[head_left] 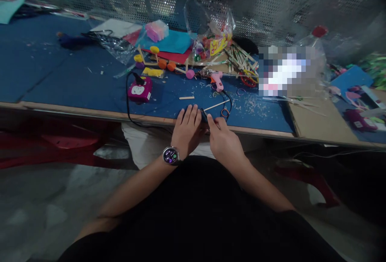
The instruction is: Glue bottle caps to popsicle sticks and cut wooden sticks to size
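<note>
Dark tool (204, 115) in the curled grip of the right hand (226, 143), just beside the outstretched left hand (187, 131)

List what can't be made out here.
All in the head view:
- Dark object: mostly covered by the right hand.
- Anything beneath the left hand: hidden by that hand.
- Bright patch: pixelated.
- Green sheet: cut off by left edge.
- Watch small print: too small.
</note>
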`<state>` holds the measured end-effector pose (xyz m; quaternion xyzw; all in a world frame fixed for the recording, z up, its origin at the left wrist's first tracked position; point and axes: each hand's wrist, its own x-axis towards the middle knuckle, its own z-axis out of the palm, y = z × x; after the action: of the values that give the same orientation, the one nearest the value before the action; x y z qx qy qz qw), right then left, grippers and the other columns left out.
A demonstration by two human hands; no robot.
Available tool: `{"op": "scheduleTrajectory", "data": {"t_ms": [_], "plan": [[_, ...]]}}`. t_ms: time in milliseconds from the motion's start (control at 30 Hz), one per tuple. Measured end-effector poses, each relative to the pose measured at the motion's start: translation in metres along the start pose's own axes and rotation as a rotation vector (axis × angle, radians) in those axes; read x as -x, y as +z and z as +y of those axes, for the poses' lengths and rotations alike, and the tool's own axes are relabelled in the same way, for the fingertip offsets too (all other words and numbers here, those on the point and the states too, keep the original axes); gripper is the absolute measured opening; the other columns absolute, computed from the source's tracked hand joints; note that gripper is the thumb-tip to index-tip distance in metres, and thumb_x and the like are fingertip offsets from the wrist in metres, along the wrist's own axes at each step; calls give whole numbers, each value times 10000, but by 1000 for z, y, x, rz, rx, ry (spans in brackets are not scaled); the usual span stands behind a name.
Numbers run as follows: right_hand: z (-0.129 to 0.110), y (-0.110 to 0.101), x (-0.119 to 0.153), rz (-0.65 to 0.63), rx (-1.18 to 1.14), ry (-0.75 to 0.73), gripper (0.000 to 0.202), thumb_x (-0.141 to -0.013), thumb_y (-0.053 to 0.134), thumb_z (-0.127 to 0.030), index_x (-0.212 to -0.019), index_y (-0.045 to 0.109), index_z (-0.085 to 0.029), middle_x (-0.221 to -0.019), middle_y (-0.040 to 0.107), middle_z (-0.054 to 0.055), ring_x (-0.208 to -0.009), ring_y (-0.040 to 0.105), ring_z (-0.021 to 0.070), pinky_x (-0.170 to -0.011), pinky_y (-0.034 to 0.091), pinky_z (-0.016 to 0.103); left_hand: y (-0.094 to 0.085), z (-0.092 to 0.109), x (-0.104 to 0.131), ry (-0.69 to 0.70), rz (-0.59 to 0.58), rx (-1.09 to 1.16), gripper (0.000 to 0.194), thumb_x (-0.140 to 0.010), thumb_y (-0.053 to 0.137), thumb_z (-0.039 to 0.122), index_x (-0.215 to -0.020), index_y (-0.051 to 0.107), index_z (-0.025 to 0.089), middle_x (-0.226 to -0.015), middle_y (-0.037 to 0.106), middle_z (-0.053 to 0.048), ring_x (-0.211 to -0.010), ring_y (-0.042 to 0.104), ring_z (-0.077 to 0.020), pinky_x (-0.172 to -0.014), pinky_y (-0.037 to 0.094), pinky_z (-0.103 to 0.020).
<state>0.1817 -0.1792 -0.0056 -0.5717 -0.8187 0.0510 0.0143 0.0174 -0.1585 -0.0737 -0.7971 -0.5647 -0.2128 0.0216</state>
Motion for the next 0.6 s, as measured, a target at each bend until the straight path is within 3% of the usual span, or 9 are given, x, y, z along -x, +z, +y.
{"op": "scheduleTrajectory", "data": {"t_ms": [133,367,600], "plan": [[0,-5,-6,-10,0,-12,670,-1102,378,-191,-1769,358,-137,-1564,564,255,-1015,753,265,-783,650,364,-2,1,0,-10,-1,11,709,-1093,561,388,-1679,453,5,-1790,399,-249,-1695,375,-395,-1409,295,-605],[0,-9,10,-45,37,-7,665,-1103,379,-201,-1766,360,-144,-1547,571,232,-1031,753,273,-759,656,364,-1,1,1,-1,22,10,704,-1086,560,387,-1681,456,26,-1785,414,-242,-1691,384,-390,-1400,299,-595],[-1,-6,-5,-30,46,-13,673,-1107,368,-202,-1776,330,-141,-1561,551,245,-994,749,261,-760,653,371,-3,0,-1,-14,1,13,719,-1051,587,352,-1676,461,20,-1784,415,-244,-1690,388,-388,-1401,308,-593]]}}
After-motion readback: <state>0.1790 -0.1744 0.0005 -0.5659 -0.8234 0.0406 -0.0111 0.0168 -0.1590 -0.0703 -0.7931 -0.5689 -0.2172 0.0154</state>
